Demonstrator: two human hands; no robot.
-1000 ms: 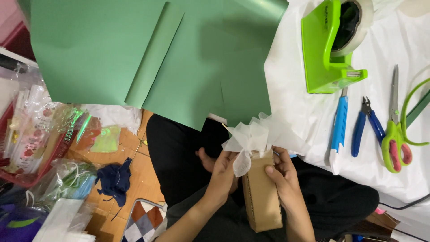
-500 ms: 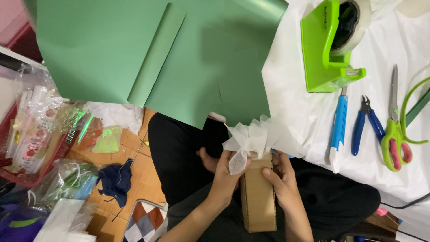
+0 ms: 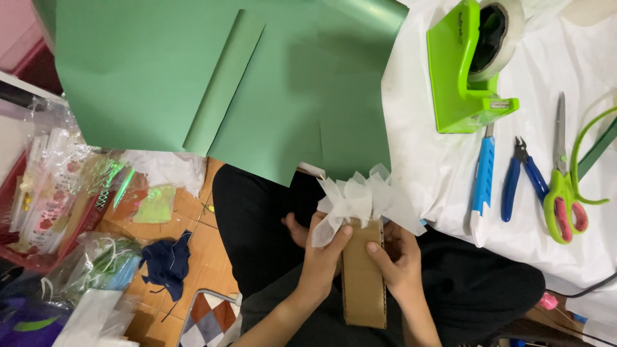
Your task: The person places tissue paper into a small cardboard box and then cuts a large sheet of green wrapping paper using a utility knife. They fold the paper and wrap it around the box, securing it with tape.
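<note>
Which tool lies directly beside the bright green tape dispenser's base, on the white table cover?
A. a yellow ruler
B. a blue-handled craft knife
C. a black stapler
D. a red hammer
B: the blue-handled craft knife lies just below the bright green tape dispenser on the white table cover, with blue-handled pliers next to it.

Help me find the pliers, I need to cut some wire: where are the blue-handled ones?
In the head view, the blue-handled pliers lie at the right on the white table cover, between the blue utility knife and the green scissors.
</note>
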